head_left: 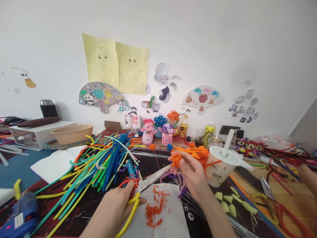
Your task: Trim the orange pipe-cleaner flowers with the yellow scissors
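Observation:
My left hand (121, 203) is closed round the handles of a pair of scissors (155, 177), one handle red and one yellow. The blades point up to the right, and their tips reach my right hand (192, 172). There, pinched between thumb and fingers, is an orange fuzzy pipe-cleaner flower (176, 160). The scissor tips are at the flower's edge; whether they touch it I cannot tell. Beneath the scissors, orange fuzz clippings (156, 210) are scattered over a white sheet of paper (177, 211).
A pile of coloured pipe cleaners (106, 165) spreads to the left, near a blue glue gun (23, 211). On the right stand a lidded cup with a straw (223, 165) and another pair of scissors (268, 190). Another person's hand (308, 180) shows at the right edge.

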Tool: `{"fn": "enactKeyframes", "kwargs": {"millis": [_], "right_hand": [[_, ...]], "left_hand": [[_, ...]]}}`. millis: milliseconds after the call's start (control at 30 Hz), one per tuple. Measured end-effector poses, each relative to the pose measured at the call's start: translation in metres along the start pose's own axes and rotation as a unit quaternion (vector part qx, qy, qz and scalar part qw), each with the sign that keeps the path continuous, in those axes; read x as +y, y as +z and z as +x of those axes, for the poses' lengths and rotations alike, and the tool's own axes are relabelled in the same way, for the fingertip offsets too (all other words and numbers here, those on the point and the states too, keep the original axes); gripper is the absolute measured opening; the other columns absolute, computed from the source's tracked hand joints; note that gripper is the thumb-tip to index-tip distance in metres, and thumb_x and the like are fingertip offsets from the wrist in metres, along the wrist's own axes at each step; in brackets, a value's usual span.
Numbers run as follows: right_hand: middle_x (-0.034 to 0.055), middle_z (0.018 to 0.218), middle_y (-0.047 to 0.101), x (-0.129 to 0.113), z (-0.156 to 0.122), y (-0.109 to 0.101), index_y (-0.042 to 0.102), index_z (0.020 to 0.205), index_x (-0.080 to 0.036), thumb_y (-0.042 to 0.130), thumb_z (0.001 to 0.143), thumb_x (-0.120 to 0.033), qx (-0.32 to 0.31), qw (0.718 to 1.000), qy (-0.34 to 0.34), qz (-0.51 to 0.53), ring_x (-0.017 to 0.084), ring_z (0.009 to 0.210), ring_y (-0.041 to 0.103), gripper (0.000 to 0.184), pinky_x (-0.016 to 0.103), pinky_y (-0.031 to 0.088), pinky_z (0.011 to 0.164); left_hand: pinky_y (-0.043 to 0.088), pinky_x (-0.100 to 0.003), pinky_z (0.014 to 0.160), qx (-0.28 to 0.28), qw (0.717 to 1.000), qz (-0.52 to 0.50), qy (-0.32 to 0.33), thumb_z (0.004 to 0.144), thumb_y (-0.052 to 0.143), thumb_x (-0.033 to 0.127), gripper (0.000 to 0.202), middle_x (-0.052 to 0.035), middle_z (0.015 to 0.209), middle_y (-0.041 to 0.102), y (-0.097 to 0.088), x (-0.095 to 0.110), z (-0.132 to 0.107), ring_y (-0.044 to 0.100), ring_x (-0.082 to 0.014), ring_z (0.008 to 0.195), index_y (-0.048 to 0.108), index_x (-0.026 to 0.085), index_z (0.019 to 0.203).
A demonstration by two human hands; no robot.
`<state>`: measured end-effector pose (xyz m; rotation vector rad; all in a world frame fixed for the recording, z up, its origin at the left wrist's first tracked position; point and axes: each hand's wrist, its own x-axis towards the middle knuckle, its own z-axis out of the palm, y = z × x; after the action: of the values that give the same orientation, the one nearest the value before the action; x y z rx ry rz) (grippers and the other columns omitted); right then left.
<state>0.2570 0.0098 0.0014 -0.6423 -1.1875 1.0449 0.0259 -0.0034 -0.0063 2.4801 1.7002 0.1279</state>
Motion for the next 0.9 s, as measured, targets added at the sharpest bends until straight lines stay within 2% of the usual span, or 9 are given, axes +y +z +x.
{"fn": "enactKeyframes", "kwargs": {"millis": [233, 367, 467, 567, 667, 767, 900], "right_hand": [[0.0058, 0.088, 0.068, -0.001, 0.0, 0.001, 0.068, 0.095, -0.019, 0.07, 0.082, -0.038, 0.005, 1.0, 0.009, 0.012, 0.014, 0.063, 0.061, 0.023, 0.027, 0.049, 0.059], [0.0029, 0.072, 0.066, 0.0, 0.003, 0.001, 0.067, 0.089, -0.016, 0.073, 0.077, -0.041, 0.056, 0.998, 0.028, -0.008, 0.013, 0.059, 0.06, 0.028, 0.025, 0.048, 0.056], [-0.0004, 0.06, 0.061, 0.002, 0.006, -0.001, 0.064, 0.079, -0.015, 0.077, 0.071, -0.046, 0.1, 0.994, 0.044, -0.026, 0.012, 0.049, 0.058, 0.034, 0.022, 0.044, 0.045], [-0.0026, 0.051, 0.057, 0.004, 0.009, -0.002, 0.059, 0.074, -0.016, 0.078, 0.067, -0.05, 0.122, 0.989, 0.057, -0.055, 0.012, 0.04, 0.055, 0.039, 0.02, 0.038, 0.036], [-0.0007, 0.053, 0.061, 0.005, 0.009, -0.004, 0.059, 0.08, -0.016, 0.074, 0.069, -0.052, 0.117, 0.988, 0.072, -0.074, 0.011, 0.036, 0.054, 0.04, 0.019, 0.036, 0.033], [-0.0007, 0.053, 0.062, 0.004, 0.008, -0.004, 0.062, 0.09, -0.016, 0.069, 0.074, -0.052, 0.09, 0.988, 0.092, -0.08, 0.011, 0.035, 0.055, 0.04, 0.017, 0.036, 0.032], [-0.0016, 0.05, 0.06, 0.004, 0.007, -0.002, 0.064, 0.082, -0.015, 0.068, 0.074, -0.054, 0.075, 0.987, 0.11, -0.093, 0.01, 0.032, 0.053, 0.04, 0.016, 0.033, 0.029]], "left_hand": [[0.037, -0.028, 0.058, -0.002, 1.0, -0.005, -0.009, 0.091, 0.043, 0.037, 0.019, -0.0063, 0.075, 0.07, 0.0, 0.0, 0.0, 0.069, -0.0274, 0.075, 0.048, 0.023, 0.08], [0.039, -0.025, 0.06, 0.037, 0.998, -0.049, -0.018, 0.085, 0.05, 0.035, 0.013, -0.003, 0.079, 0.069, 0.002, -0.002, -0.001, 0.068, -0.0238, 0.075, 0.047, 0.024, 0.079], [0.039, -0.026, 0.06, 0.051, 0.997, -0.047, -0.045, 0.082, 0.052, 0.034, 0.01, -0.001, 0.082, 0.07, 0.0, -0.001, -0.002, 0.069, -0.0248, 0.079, 0.051, 0.024, 0.084], [0.041, -0.027, 0.062, 0.081, 0.995, -0.027, -0.057, 0.078, 0.055, 0.034, 0.016, -0.0015, 0.099, 0.069, -0.001, -0.001, -0.004, 0.069, -0.025, 0.083, 0.053, 0.026, 0.092], [0.043, -0.028, 0.064, 0.131, 0.99, 0.006, -0.049, 0.078, 0.056, 0.038, 0.02, -0.0032, 0.117, 0.064, 0.001, -0.005, -0.004, 0.07, -0.0245, 0.084, 0.054, 0.026, 0.093], [0.044, -0.029, 0.06, 0.159, 0.986, 0.044, -0.019, 0.08, 0.054, 0.043, 0.023, -0.0036, 0.114, 0.066, 0.007, -0.011, -0.003, 0.07, -0.0257, 0.082, 0.056, 0.026, 0.096], [0.041, -0.027, 0.054, 0.165, 0.983, 0.079, 0.009, 0.083, 0.052, 0.047, 0.025, -0.0029, 0.094, 0.071, 0.012, -0.018, -0.003, 0.07, -0.0258, 0.075, 0.057, 0.026, 0.097]]}}
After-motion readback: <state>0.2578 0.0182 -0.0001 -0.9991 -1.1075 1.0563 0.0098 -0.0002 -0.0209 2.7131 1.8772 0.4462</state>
